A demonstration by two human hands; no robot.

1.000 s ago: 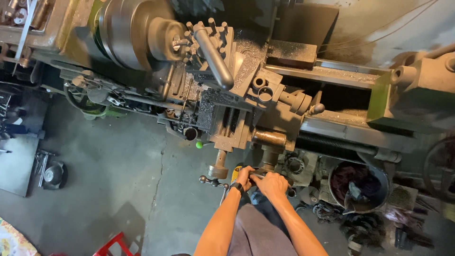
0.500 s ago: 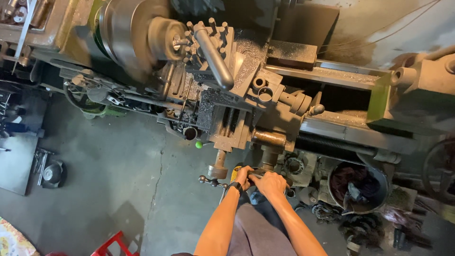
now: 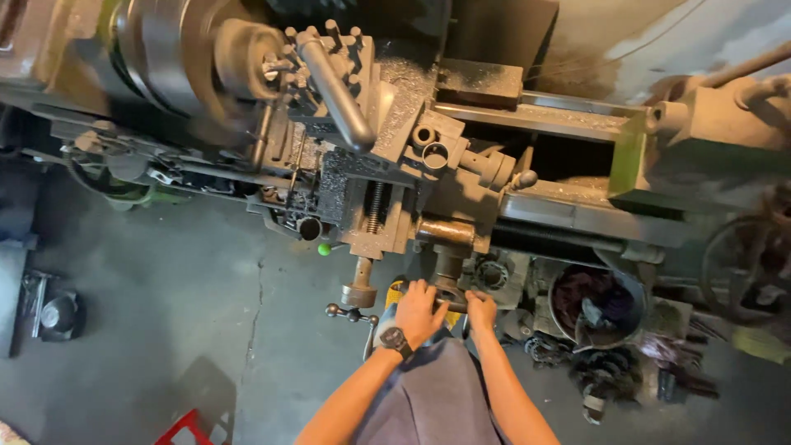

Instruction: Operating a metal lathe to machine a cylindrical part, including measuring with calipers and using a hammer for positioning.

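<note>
While both hands gripped the handwheel [image 3: 449,298], the left hand [image 3: 418,311] and right hand [image 3: 480,311] flanked its upright shaft.

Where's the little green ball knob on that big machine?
In the head view, the green knob sits left of centre at the lathe's lower front edge, above and left of the left hand.

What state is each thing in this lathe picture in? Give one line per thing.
Chuck: blurred, seemingly spinning.
Left hand: resting on the handwheel, watch on wrist.
Right hand: grip closed on the handwheel.
Small crank handle: untouched.
Bucket: open, holding dark scrap.
Lathe bed: dusted with metal chips.
</note>
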